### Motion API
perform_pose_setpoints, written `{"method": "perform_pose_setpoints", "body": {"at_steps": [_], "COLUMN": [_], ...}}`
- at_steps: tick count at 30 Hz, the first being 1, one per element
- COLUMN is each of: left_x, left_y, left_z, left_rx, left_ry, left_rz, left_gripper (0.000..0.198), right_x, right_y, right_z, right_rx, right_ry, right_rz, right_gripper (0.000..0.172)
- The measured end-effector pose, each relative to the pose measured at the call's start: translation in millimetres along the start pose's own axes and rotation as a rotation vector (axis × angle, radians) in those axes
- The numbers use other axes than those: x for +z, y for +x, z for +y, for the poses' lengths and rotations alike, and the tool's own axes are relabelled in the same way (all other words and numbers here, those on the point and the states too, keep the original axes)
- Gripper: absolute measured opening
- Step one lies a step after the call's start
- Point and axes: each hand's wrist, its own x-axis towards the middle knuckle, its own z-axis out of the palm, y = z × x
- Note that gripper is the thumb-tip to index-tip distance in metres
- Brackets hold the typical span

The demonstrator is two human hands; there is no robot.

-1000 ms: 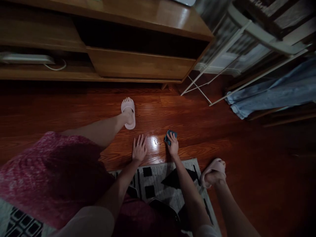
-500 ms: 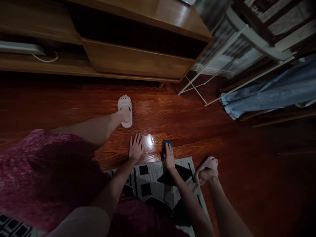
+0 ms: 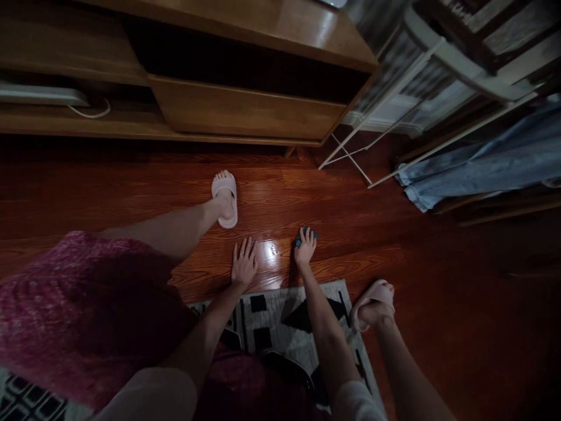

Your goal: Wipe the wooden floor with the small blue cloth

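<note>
My left hand (image 3: 245,264) lies flat on the glossy wooden floor (image 3: 263,204), fingers spread, holding nothing; a ring shows on one finger. To its right, my right hand (image 3: 305,248) is closed over a small dark teal cloth (image 3: 311,233), which looks folded and is mostly hidden under the fingers. The cloth is at floor level, just beyond the edge of the patterned rug (image 3: 289,295). Between the two hands a bright light reflection shows on the boards.
My feet wear pink slippers, a left slipper (image 3: 231,219) ahead and a right slipper (image 3: 363,301) beside the rug. A wooden cabinet (image 3: 249,108) stands in front. At the right are a white metal rack (image 3: 385,104) and hanging blue jeans (image 3: 464,172).
My right hand has moved forward with the cloth, away from the rug, and its fingers are more bent over it. My left hand stays flat in place. The view has shifted slightly.
</note>
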Motion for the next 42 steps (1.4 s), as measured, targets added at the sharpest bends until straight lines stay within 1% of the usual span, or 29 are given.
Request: {"method": "perform_pose_setpoints", "body": {"at_steps": [1, 3, 6, 8, 9, 10, 11, 13, 16, 18, 19, 20, 21, 22, 24, 26, 27, 28, 29, 30, 31, 33, 35, 37, 38, 39, 40, 41, 42], "left_x": [-0.6, -1.9, -2.9, -2.7, -2.4, -2.1, -1.8, -1.5, -1.4, -1.3, -1.2, -1.0, -0.7, -0.4, 0.4, 1.0, 1.3, 1.5, 1.8, 2.1, 2.4, 3.1, 3.7, 4.0, 4.1, 4.1, 4.1, 4.1, 4.0], "left_y": [0.1, 0.4, 0.8, 1.1, 1.2, 1.2, 1.2, 1.2, 1.3, 1.4, 1.4, 1.3, 1.3, 1.1, 0.9, 0.6, 0.5, 0.4, 0.3, 0.2, 0.0, -0.4, -1.0, -1.6, -1.8, -1.9, -1.9, -1.9, -1.9], "left_z": [0.3, 1.2, 2.4, 2.6, 2.5, 2.2, 1.9, 1.3, 1.2, 1.7, 2.0, 2.3, 2.5, 2.7, 2.6, 2.2, 2.0, 1.7, 1.4, 1.1, 0.9, 0.4, -0.3, -1.1, -1.5, -1.9, -2.3, -2.6, -2.8], "left_rx": [0.001, 0.006, 0.009, 0.005, 0.005, 0.006, 0.008, 0.008, -0.004, -0.01, -0.011, -0.01, -0.009, -0.008, -0.01, -0.011, -0.01, -0.009, -0.008, -0.007, -0.006, -0.005, 0.003, 0.011, 0.015, 0.018, 0.019, 0.018, 0.015], "left_ry": [-0.002, -0.006, -0.016, -0.021, -0.021, -0.018, -0.015, -0.007, 0.001, 0.005, 0.008, 0.011, 0.014, 0.016, 0.016, 0.014, 0.012, 0.011, 0.009, 0.008, 0.007, 0.01, 0.017, 0.024, 0.026, 0.028, 0.029, 0.029, 0.029], "left_rz": [0.0, 0.0, -0.008, -0.011, -0.012, -0.011, -0.011, -0.012, -0.027, -0.039, -0.042, -0.042, -0.04, -0.038, -0.039, -0.044, -0.047, -0.048, -0.047, -0.046, -0.042, -0.032, -0.022, -0.014, -0.012, -0.012, -0.013, -0.015, -0.018], "left_gripper": [0.064, 0.064, 0.064, 0.064, 0.064, 0.064, 0.064, 0.065, 0.064, 0.064, 0.064, 0.064, 0.065, 0.065, 0.065, 0.064, 0.064, 0.064, 0.064, 0.064, 0.065, 0.065, 0.066, 0.068, 0.068, 0.069, 0.069, 0.068, 0.068], "right_x": [0.9, 2.4, 3.4, 3.5, 3.6, 3.7, 3.9, 4.6, 6.9, 9.0, 9.9, 10.7, 11.3, 11.5, 11.1, 9.9, 9.2, 8.5, 7.9, 7.6, 7.5, 8.6, 11.6, 17.1, 20.9, 25.3, 30.2, 35.5, 41.1], "right_y": [-5.0, -27.3, -80.4, -111.3, -120.3, -123.2, -119.6, -94.1, -31.3, 2.8, 11.6, 13.5, 8.2, -3.7, -41.4, -82.0, -97.1, -106.0, -107.3, -100.8, -86.9, -42.5, 10.4, 55.0, 70.2, 79.7, 83.6, 82.5, 77.7], "right_z": [-5.4, -18.8, -40.5, -50.5, -52.8, -53.0, -51.0, -42.1, -25.8, -22.1, -24.0, -28.3, -34.8, -42.7, -59.6, -72.8, -76.5, -77.9, -76.9, -73.9, -69.3, -57.4, -47.4, -45.5, -49.0, -55.6, -65.2, -77.0, -90.1], "right_rx": [-0.032, -0.135, -0.29, -0.334, -0.339, -0.334, -0.316, -0.238, -0.062, 0.024, 0.038, 0.024, -0.02, -0.092, -0.271, -0.407, -0.444, -0.462, -0.466, -0.456, -0.434, -0.346, -0.213, -0.067, -0.01, 0.019, 0.01, -0.045, -0.143], "right_ry": [0.007, 0.024, 0.031, 0.033, 0.035, 0.037, 0.04, 0.052, 0.088, 0.107, 0.111, 0.114, 0.118, 0.124, 0.147, 0.171, 0.179, 0.182, 0.182, 0.177, 0.171, 0.156, 0.143, 0.136, 0.134, 0.134, 0.138, 0.146, 0.159], "right_rz": [-0.012, -0.068, -0.194, -0.25, -0.263, -0.264, -0.252, -0.19, -0.057, 0.013, 0.029, 0.025, -0.002, -0.051, -0.176, -0.271, -0.296, -0.31, -0.312, -0.306, -0.29, -0.228, -0.141, -0.059, -0.03, -0.017, -0.024, -0.052, -0.099], "right_gripper": [0.082, 0.091, 0.095, 0.093, 0.093, 0.092, 0.092, 0.091, 0.086, 0.084, 0.084, 0.085, 0.085, 0.086, 0.089, 0.092, 0.094, 0.094, 0.094, 0.094, 0.092, 0.089, 0.086, 0.084, 0.083, 0.082, 0.081, 0.08, 0.079]}}
